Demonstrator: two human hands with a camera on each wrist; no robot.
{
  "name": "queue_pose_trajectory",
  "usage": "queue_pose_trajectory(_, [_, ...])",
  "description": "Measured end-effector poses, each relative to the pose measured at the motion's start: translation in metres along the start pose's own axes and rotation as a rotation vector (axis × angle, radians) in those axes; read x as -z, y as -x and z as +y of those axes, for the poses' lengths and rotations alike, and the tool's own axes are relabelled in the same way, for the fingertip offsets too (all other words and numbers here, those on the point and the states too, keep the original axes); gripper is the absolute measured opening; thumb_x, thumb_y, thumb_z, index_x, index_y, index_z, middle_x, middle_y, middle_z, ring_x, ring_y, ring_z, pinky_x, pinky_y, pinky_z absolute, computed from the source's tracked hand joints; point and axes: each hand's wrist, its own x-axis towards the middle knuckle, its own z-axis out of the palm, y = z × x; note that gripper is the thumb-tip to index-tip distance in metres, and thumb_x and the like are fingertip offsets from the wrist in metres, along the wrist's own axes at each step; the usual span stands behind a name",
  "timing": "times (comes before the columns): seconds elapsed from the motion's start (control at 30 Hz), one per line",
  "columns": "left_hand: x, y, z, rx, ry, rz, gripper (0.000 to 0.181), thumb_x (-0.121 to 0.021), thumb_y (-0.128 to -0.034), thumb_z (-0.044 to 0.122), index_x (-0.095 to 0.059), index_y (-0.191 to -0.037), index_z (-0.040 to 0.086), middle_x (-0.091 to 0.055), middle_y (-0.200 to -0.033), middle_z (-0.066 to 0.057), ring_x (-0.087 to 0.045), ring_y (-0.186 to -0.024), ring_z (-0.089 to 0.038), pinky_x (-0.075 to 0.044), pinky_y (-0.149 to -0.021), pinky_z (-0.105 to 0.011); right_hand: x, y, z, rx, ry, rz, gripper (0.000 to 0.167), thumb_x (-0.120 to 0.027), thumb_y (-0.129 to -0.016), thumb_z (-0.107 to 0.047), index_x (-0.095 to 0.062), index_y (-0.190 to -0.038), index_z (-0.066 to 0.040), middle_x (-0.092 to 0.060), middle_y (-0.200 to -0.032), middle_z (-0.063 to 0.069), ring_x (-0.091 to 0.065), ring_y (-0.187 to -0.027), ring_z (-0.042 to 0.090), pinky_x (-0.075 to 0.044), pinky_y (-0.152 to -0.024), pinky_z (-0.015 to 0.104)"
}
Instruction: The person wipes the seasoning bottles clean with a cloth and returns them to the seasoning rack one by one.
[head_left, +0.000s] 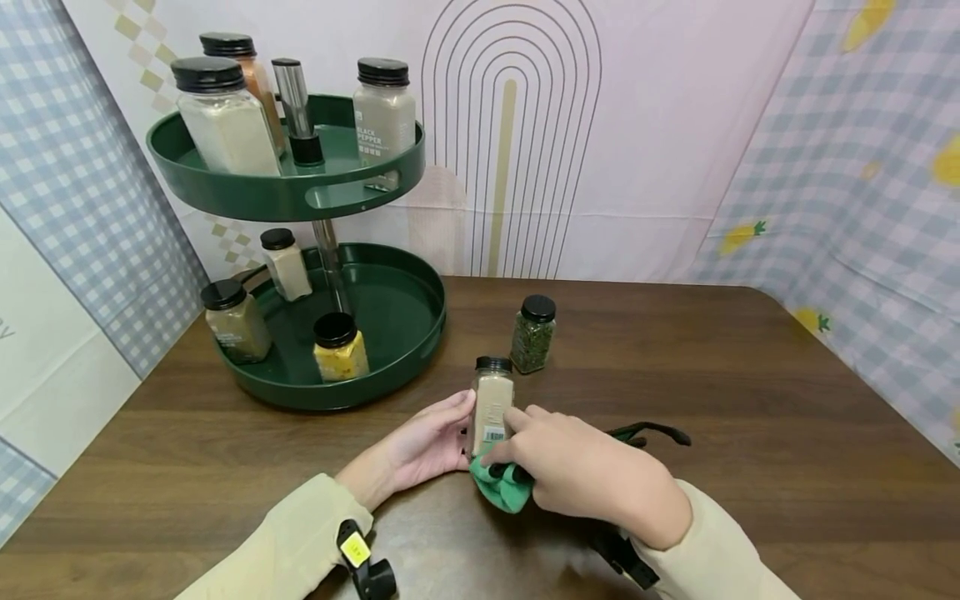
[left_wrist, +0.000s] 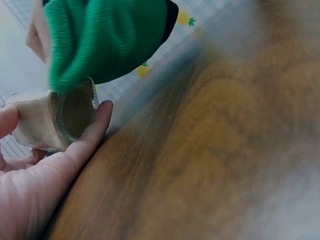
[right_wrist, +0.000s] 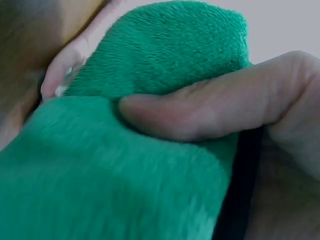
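My left hand (head_left: pixel 427 442) grips a square clear jar of beige powder (head_left: pixel 492 404) with a black lid, tilted above the table. In the left wrist view the jar's base (left_wrist: pixel 77 112) faces the camera, with fingers around its sides. My right hand (head_left: pixel 577 458) pinches a green cloth (head_left: pixel 504 487) with dark edging against the jar's lower part. The right wrist view shows the thumb (right_wrist: pixel 175 115) pressed into the folded cloth (right_wrist: pixel 165 50), which hides most of the jar there. Behind the held jar stands a black-lidded jar of green dried herbs (head_left: pixel 532 337).
A two-tier dark green round rack (head_left: pixel 390 308) stands at the left with several spice jars, including a black pepper jar (head_left: pixel 384 121) and a yellow jar (head_left: pixel 341 354). A silver grinder-like cylinder (head_left: pixel 296 108) is on top. Black glasses-like arms (head_left: pixel 652 431) lie behind my right hand.
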Motion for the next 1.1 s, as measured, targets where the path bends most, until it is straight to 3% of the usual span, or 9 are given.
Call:
queue_pose_trajectory(0.17, [0.001, -0.001, 0.0, 0.005, 0.012, -0.014, 0.055, -0.03, -0.101, 0.039, -0.017, -0.148, 0.015, -0.026, -0.149, -0.022, -0.043, -0.127, -0.032, -0.04, -0.1, -0.048, -0.002, 0.001, -0.003, 0.02, -0.024, -0.142, 0.04, -0.064, -0.077, 0.005, -0.069, -0.1, -0.027, -0.055, -0.09, -0.01, -0.049, -0.079, 0.01, -0.044, -0.07, 0.026])
queue_pose_trajectory(0.27, [0.002, -0.002, 0.0, 0.008, 0.03, -0.026, 0.057, -0.03, -0.1, 0.045, -0.019, -0.148, 0.016, -0.031, -0.147, -0.021, -0.045, -0.126, -0.031, -0.039, -0.101, -0.047, 0.003, 0.005, 0.0, 0.022, -0.082, -0.154, 0.042, -0.062, -0.078, 0.006, -0.067, -0.102, -0.029, -0.057, -0.096, -0.011, -0.051, -0.081, 0.007, -0.044, -0.07, 0.026])
queue_pose_trajectory(0.33, [0.002, -0.002, 0.0, 0.004, 0.033, -0.023, 0.059, -0.03, -0.0994, 0.047, -0.018, -0.148, 0.017, -0.035, -0.145, -0.02, -0.049, -0.123, -0.028, -0.04, -0.1, -0.046, 0.008, 0.009, 0.006, 0.021, -0.091, -0.08, 0.046, -0.06, -0.077, 0.008, -0.066, -0.105, -0.029, -0.057, -0.097, -0.01, -0.051, -0.081, 0.008, -0.044, -0.07, 0.026])
queue_pose_trajectory(0.43, [0.002, -0.002, -0.001, -0.01, 0.027, -0.01, 0.06, -0.033, -0.0987, 0.047, -0.02, -0.147, 0.014, -0.043, -0.137, -0.018, -0.054, -0.115, -0.025, -0.041, -0.098, -0.046, 0.017, 0.015, 0.018, 0.016, -0.076, 0.099, 0.052, -0.055, -0.073, 0.012, -0.065, -0.107, -0.026, -0.055, -0.097, -0.007, -0.051, -0.078, 0.009, -0.043, -0.067, 0.025])
queue_pose_trajectory(0.53, [0.001, -0.001, -0.002, -0.026, 0.006, -0.003, 0.058, -0.038, -0.099, 0.042, -0.022, -0.146, 0.012, -0.046, -0.134, -0.017, -0.056, -0.113, -0.027, -0.044, -0.095, -0.046, 0.022, 0.018, 0.031, -0.031, -0.047, 0.266, 0.054, -0.05, -0.074, 0.014, -0.065, -0.11, -0.023, -0.054, -0.093, -0.006, -0.047, -0.074, 0.01, -0.041, -0.066, 0.025])
queue_pose_trajectory(0.63, [0.001, -0.001, -0.002, -0.035, -0.011, -0.022, 0.055, -0.04, -0.099, 0.038, -0.024, -0.145, 0.012, -0.043, -0.139, -0.02, -0.056, -0.115, -0.032, -0.046, -0.092, -0.046, 0.024, 0.016, 0.04, -0.094, -0.04, 0.378, 0.056, -0.049, -0.077, 0.014, -0.064, -0.115, -0.023, -0.057, -0.098, -0.003, -0.051, -0.079, 0.012, -0.041, -0.068, 0.028])
queue_pose_trajectory(0.8, [0.001, 0.0, -0.002, -0.043, -0.016, -0.051, 0.053, -0.04, -0.0992, 0.038, -0.026, -0.145, 0.014, -0.034, -0.143, -0.024, -0.053, -0.117, -0.033, -0.045, -0.093, -0.05, 0.019, 0.008, 0.044, -0.137, -0.053, 0.461, 0.054, -0.05, -0.08, 0.011, -0.061, -0.121, -0.022, -0.057, -0.105, 0.0, -0.054, -0.086, 0.015, -0.043, -0.071, 0.031])
queue_pose_trajectory(0.97, [0.001, 0.001, -0.002, -0.064, -0.031, -0.033, 0.059, -0.043, -0.0987, 0.035, -0.021, -0.146, 0.008, -0.042, -0.135, -0.015, -0.051, -0.117, -0.028, -0.039, -0.099, -0.052, 0.015, 0.002, 0.04, -0.123, -0.068, 0.512, 0.056, -0.051, -0.078, 0.012, -0.061, -0.122, -0.021, -0.057, -0.104, -0.001, -0.055, -0.086, 0.014, -0.045, -0.072, 0.031])
queue_pose_trajectory(1.1, [-0.001, 0.0, -0.003, -0.062, -0.068, -0.032, 0.062, -0.044, -0.0981, 0.035, -0.019, -0.145, 0.003, -0.048, -0.129, -0.008, -0.049, -0.117, -0.023, -0.039, -0.1, -0.049, 0.014, 0.001, 0.037, -0.129, -0.071, 0.504, 0.058, -0.049, -0.076, 0.013, -0.061, -0.123, -0.02, -0.056, -0.105, 0.0, -0.054, -0.087, 0.015, -0.044, -0.071, 0.03])
